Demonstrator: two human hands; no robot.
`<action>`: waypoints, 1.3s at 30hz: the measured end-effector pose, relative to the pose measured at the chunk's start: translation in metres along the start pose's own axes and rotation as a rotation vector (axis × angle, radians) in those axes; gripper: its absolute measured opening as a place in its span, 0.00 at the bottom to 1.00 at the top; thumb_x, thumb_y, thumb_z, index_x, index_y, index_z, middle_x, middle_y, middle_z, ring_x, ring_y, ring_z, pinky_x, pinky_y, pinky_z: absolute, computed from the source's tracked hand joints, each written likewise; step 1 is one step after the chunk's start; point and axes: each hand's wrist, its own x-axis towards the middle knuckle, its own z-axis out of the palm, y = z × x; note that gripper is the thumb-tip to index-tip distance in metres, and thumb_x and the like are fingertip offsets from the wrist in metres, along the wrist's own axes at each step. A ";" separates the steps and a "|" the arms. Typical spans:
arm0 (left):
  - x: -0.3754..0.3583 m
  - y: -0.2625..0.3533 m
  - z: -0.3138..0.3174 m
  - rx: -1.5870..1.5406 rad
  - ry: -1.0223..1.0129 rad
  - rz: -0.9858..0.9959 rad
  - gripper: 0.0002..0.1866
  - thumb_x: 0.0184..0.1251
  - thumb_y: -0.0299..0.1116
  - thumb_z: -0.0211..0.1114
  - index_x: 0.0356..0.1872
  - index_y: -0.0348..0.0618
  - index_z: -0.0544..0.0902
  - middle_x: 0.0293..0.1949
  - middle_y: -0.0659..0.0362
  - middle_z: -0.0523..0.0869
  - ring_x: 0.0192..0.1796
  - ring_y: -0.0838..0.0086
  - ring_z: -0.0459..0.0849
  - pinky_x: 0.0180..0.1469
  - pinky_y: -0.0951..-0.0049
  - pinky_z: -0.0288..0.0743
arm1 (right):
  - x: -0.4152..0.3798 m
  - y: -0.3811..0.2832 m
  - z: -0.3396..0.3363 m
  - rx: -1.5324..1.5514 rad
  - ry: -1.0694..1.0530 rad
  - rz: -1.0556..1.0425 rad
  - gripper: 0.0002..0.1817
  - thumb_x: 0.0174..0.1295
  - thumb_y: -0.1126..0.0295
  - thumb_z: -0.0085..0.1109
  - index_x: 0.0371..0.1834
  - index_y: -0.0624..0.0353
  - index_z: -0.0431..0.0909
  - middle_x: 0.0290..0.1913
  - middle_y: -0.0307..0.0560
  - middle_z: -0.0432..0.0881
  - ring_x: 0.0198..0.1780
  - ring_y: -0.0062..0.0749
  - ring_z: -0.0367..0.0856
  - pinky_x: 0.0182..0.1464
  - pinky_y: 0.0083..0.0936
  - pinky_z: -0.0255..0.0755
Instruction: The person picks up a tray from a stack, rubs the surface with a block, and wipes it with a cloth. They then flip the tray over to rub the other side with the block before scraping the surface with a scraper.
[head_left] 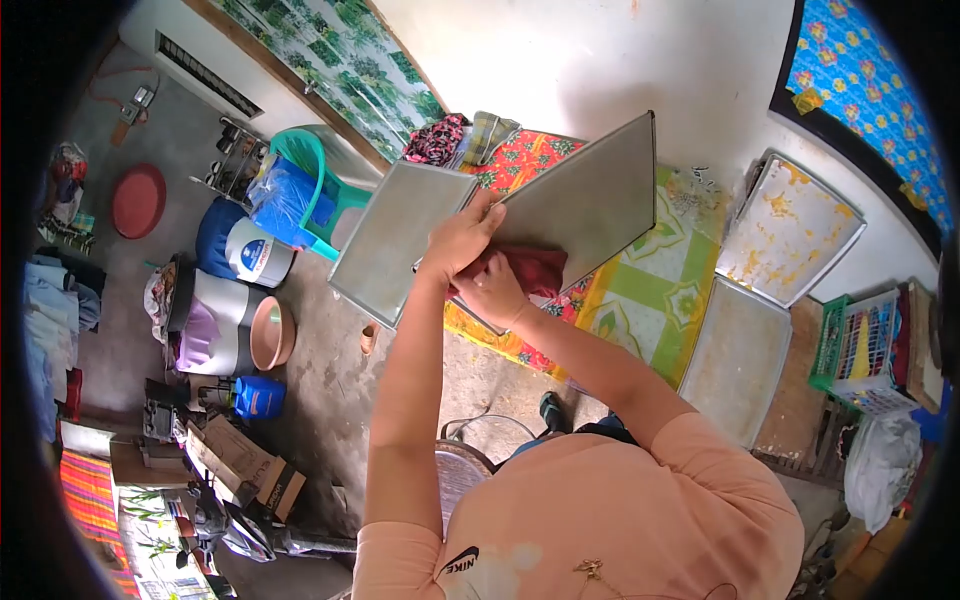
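Note:
A grey metal tray (585, 195) is held up at a tilt in front of me. My left hand (462, 240) grips it by the near left edge, thumb over the rim. Just below, my right hand (492, 290) is closed on a dark red cloth (535, 270), which lies against the tray's lower part. The fingertips of that hand are partly hidden in the folds. Another flat metal tray (400, 235) lies to the left, beside the held one.
Red floral and green-yellow table covers (645, 310) lie beneath the held tray. To the right are a plain tray (740, 360) and a stained tray (790, 230) leaning on the wall. A green chair (305, 165) and a pinkish basin (272, 333) stand left; plastic baskets (865, 340) stand right.

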 end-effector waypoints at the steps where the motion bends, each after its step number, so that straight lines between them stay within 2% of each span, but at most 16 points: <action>1: 0.003 -0.002 0.001 0.043 0.008 0.006 0.23 0.73 0.52 0.48 0.64 0.57 0.71 0.55 0.52 0.82 0.58 0.58 0.79 0.60 0.63 0.68 | -0.012 -0.001 0.006 -0.003 -0.081 -0.040 0.21 0.58 0.64 0.54 0.56 0.37 0.80 0.32 0.42 0.77 0.41 0.44 0.72 0.54 0.47 0.68; 3: 0.005 -0.010 0.008 0.121 0.020 0.005 0.24 0.72 0.55 0.45 0.67 0.68 0.68 0.58 0.54 0.82 0.61 0.52 0.78 0.60 0.55 0.68 | -0.045 -0.005 0.014 -0.052 -0.282 -0.093 0.24 0.59 0.64 0.52 0.61 0.35 0.77 0.35 0.45 0.79 0.41 0.44 0.74 0.54 0.45 0.69; 6: 0.009 -0.011 0.009 0.130 0.036 0.049 0.24 0.73 0.53 0.44 0.68 0.69 0.67 0.57 0.55 0.82 0.61 0.54 0.78 0.60 0.55 0.68 | -0.086 -0.010 0.014 -0.121 -0.240 -0.070 0.29 0.61 0.65 0.50 0.68 0.31 0.70 0.36 0.45 0.79 0.42 0.44 0.74 0.55 0.44 0.69; 7: 0.006 -0.007 0.008 0.124 0.038 0.036 0.24 0.73 0.53 0.44 0.68 0.70 0.66 0.57 0.56 0.82 0.61 0.54 0.79 0.60 0.55 0.68 | -0.104 -0.011 0.010 -0.139 -0.447 -0.029 0.33 0.61 0.67 0.48 0.72 0.27 0.64 0.42 0.43 0.79 0.43 0.44 0.75 0.54 0.44 0.69; 10: 0.005 0.003 0.007 0.121 0.044 0.015 0.24 0.73 0.52 0.44 0.68 0.71 0.66 0.57 0.57 0.83 0.60 0.56 0.79 0.59 0.55 0.69 | -0.144 -0.013 0.011 -0.094 -0.567 0.034 0.34 0.62 0.68 0.47 0.73 0.27 0.63 0.48 0.42 0.78 0.46 0.42 0.74 0.54 0.43 0.68; 14: 0.003 0.007 0.009 0.160 0.067 -0.015 0.24 0.73 0.52 0.44 0.69 0.72 0.66 0.55 0.57 0.84 0.60 0.56 0.79 0.58 0.55 0.70 | -0.156 -0.025 0.001 -0.104 -0.704 0.092 0.28 0.61 0.67 0.49 0.67 0.35 0.71 0.50 0.35 0.77 0.52 0.35 0.71 0.53 0.41 0.63; 18: -0.002 0.013 0.007 0.166 0.079 -0.039 0.24 0.73 0.51 0.45 0.69 0.72 0.66 0.54 0.57 0.85 0.59 0.56 0.80 0.59 0.55 0.70 | -0.148 -0.029 -0.005 -0.084 -0.816 0.179 0.18 0.60 0.65 0.52 0.53 0.41 0.82 0.49 0.31 0.78 0.51 0.32 0.70 0.52 0.39 0.61; 21: -0.004 0.018 0.006 0.182 0.078 -0.071 0.24 0.72 0.51 0.46 0.69 0.72 0.66 0.55 0.58 0.84 0.60 0.57 0.79 0.59 0.56 0.69 | -0.144 -0.028 0.000 -0.096 -0.819 0.206 0.12 0.59 0.63 0.55 0.41 0.43 0.86 0.46 0.31 0.81 0.51 0.32 0.71 0.51 0.39 0.62; 24: 0.000 0.011 0.007 0.107 0.085 -0.040 0.24 0.71 0.52 0.47 0.68 0.72 0.67 0.56 0.59 0.84 0.60 0.58 0.79 0.60 0.57 0.69 | -0.136 -0.026 0.005 -0.100 -0.939 0.273 0.12 0.57 0.61 0.56 0.41 0.45 0.86 0.47 0.37 0.83 0.51 0.36 0.75 0.49 0.41 0.65; 27: 0.005 -0.001 0.011 0.078 0.106 0.003 0.24 0.70 0.52 0.47 0.67 0.71 0.69 0.57 0.61 0.83 0.61 0.59 0.79 0.61 0.58 0.69 | -0.132 -0.014 0.009 -0.228 -1.032 0.522 0.13 0.58 0.57 0.56 0.36 0.49 0.87 0.45 0.42 0.85 0.48 0.40 0.79 0.46 0.42 0.69; 29: 0.000 0.005 0.008 0.063 0.091 -0.011 0.24 0.70 0.53 0.47 0.67 0.70 0.69 0.56 0.61 0.84 0.61 0.59 0.79 0.61 0.59 0.69 | -0.128 0.006 -0.019 -0.247 -0.934 0.683 0.14 0.59 0.57 0.55 0.31 0.53 0.86 0.43 0.49 0.84 0.47 0.48 0.82 0.45 0.46 0.74; 32: -0.006 0.011 0.007 0.077 0.100 -0.018 0.24 0.70 0.54 0.47 0.66 0.70 0.70 0.55 0.60 0.84 0.60 0.58 0.79 0.61 0.59 0.69 | -0.126 0.048 -0.061 -0.132 -0.803 0.889 0.16 0.57 0.60 0.56 0.47 0.52 0.80 0.45 0.53 0.81 0.48 0.55 0.80 0.48 0.48 0.75; 34: -0.007 0.014 0.011 0.083 0.104 -0.026 0.24 0.70 0.55 0.47 0.65 0.70 0.71 0.54 0.60 0.85 0.60 0.58 0.80 0.60 0.59 0.69 | -0.106 0.053 -0.087 0.055 -0.532 0.878 0.23 0.53 0.68 0.57 0.56 0.53 0.73 0.47 0.58 0.79 0.48 0.58 0.79 0.51 0.48 0.74; 36: -0.007 0.016 0.010 0.081 0.096 -0.039 0.25 0.70 0.58 0.46 0.65 0.70 0.71 0.52 0.60 0.86 0.59 0.57 0.80 0.60 0.59 0.69 | -0.076 0.038 -0.097 0.181 -0.148 0.722 0.31 0.50 0.75 0.57 0.62 0.55 0.67 0.49 0.61 0.77 0.50 0.59 0.77 0.55 0.47 0.71; 38: -0.009 0.019 0.009 0.048 0.126 -0.035 0.25 0.70 0.61 0.45 0.63 0.69 0.73 0.51 0.58 0.86 0.59 0.57 0.80 0.60 0.58 0.69 | -0.044 0.023 -0.104 0.127 -0.114 0.619 0.38 0.51 0.74 0.59 0.70 0.55 0.60 0.55 0.65 0.71 0.58 0.65 0.69 0.60 0.49 0.65; 39: -0.010 0.021 0.010 0.032 0.140 -0.035 0.26 0.70 0.63 0.44 0.62 0.69 0.74 0.51 0.57 0.86 0.58 0.56 0.80 0.59 0.58 0.69 | -0.027 0.018 -0.105 0.083 -0.051 0.585 0.39 0.51 0.72 0.59 0.72 0.54 0.60 0.55 0.65 0.71 0.56 0.64 0.69 0.59 0.51 0.65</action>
